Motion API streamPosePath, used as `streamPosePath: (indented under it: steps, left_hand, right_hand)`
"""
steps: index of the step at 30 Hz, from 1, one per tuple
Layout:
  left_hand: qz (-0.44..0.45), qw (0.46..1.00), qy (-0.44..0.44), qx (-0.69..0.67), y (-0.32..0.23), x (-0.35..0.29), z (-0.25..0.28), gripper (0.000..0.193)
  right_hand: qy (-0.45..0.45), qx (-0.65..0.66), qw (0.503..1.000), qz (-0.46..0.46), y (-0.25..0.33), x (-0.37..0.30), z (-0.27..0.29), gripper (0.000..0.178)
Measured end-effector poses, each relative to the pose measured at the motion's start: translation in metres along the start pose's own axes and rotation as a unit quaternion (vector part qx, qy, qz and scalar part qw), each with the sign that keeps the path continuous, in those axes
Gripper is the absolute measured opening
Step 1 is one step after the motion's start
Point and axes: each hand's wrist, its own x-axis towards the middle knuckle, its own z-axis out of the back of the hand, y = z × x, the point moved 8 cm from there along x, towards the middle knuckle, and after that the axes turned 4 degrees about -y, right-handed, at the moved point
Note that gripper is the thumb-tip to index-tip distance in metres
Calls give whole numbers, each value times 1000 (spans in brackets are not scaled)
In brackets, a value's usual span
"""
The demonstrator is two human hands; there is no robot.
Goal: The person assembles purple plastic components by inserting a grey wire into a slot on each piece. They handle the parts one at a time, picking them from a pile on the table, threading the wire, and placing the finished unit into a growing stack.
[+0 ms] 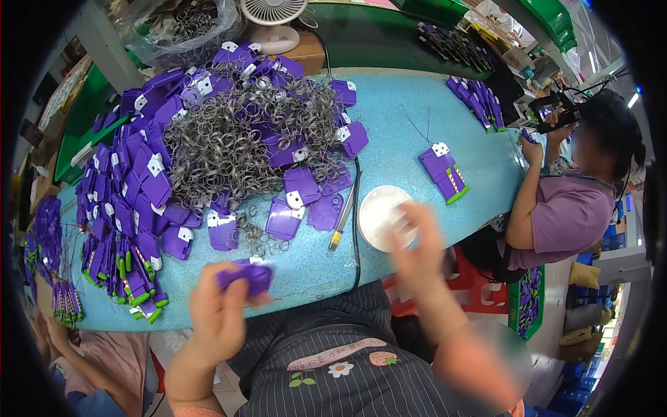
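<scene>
My left hand (219,306) is closed round a small purple plastic part (254,279) above the table's front edge. My right hand (420,243), smeared by motion, is over the right side of a round white dish (379,212); whether its fingers hold anything does not show. Left of the dish lies a yellow-ended cutter knife (341,226). Purple plastic housings with white tops (285,219) lie in front of a large tangle of grey metal coil springs (229,139). To the dish's right lies a purple piece with green and striped parts (442,174) and two thin wires.
Purple parts (128,187) are heaped on the blue table's left side. A black cable (357,243) runs down past the dish. A white fan (274,12) and a plastic bag (182,35) stand behind. At right sits a co-worker (566,201); another person's arms (83,354) show lower left.
</scene>
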Motion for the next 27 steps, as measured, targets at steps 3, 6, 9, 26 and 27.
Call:
streamPosePath:
  steps: [3, 6, 9, 26, 27]
  left_hand:
    - [95, 970, -99, -199, 25, -35, 33, 24]
    - [159, 945, -154, -242, 59, -74, 60, 28]
    - [191, 933, -163, -257, 79, -99, 65, 29]
    - [-80, 874, -420, 232, 39, -116, 175, 29]
    - [-72, 879, -404, 243, 44, -110, 179, 30]
  right_hand:
    - [234, 96, 951, 177, 95, -44, -73, 48]
    - [274, 60, 938, 202, 124, -65, -118, 53]
    - [291, 16, 920, 261, 138, -87, -145, 52]
    - [294, 89, 899, 311, 241, -51, -211, 42]
    - [266, 71, 896, 348, 250, -54, -230, 38]
